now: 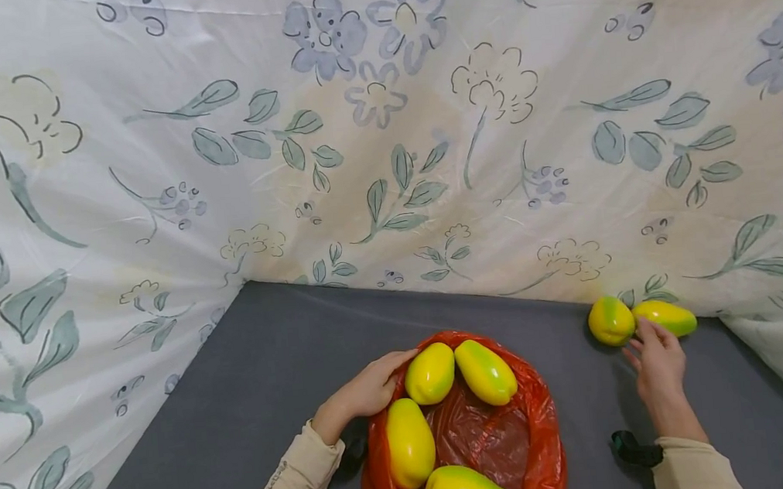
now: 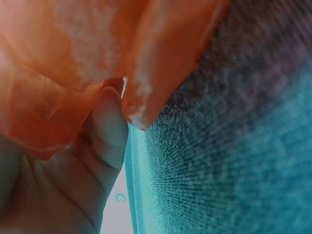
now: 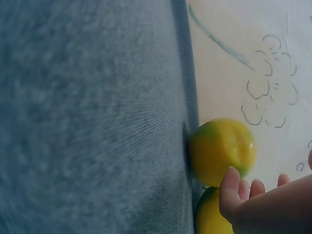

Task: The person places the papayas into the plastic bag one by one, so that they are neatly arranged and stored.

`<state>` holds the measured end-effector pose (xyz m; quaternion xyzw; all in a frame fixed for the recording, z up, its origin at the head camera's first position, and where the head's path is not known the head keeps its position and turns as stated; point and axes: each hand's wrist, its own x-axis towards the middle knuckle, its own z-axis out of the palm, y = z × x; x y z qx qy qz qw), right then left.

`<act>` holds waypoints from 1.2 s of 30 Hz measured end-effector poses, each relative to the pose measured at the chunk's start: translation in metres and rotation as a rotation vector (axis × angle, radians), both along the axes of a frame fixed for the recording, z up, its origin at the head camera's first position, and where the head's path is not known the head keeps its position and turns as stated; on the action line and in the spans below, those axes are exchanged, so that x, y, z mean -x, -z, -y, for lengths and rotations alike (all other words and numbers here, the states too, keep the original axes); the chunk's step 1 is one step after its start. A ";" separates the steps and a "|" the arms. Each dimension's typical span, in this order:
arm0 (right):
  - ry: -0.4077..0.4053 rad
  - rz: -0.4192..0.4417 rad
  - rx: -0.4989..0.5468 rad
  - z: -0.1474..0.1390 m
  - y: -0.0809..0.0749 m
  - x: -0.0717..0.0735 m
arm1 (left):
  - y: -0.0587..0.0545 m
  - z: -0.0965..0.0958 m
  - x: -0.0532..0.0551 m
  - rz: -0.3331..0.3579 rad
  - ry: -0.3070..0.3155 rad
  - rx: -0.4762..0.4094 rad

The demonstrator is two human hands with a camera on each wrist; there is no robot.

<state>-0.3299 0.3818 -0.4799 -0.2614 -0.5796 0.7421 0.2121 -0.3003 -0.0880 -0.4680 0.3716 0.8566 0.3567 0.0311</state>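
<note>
A red plastic bag [image 1: 545, 417] stands with its mouth spread wide, and several glossy yellow-green papaya-like fruits [image 1: 410, 445] lie around its inside. My left hand [image 1: 369, 386] holds the bag's far left rim; in the left wrist view the thumb [image 2: 109, 124] lies against the orange-looking plastic [image 2: 156, 58]. Out to the right, my right hand [image 1: 661, 368] reaches to two more such fruits, one rounder-looking [image 1: 611, 321] and one lying lengthwise [image 1: 674, 318]. Its fingers [image 3: 230, 187] are parted and overlap both fruits in the right wrist view, not wrapped round either.
A dark grey cloth surface [image 1: 238, 413] runs under everything. Floral-patterned curtains [image 1: 384, 160] rise at the back and along both sides; the two right-hand fruits lie right against the back one. A black strap [image 1: 636, 450] is by the right wrist.
</note>
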 end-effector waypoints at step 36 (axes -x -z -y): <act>0.034 0.203 -0.098 -0.019 0.021 0.043 | 0.003 -0.001 0.002 0.004 -0.009 0.009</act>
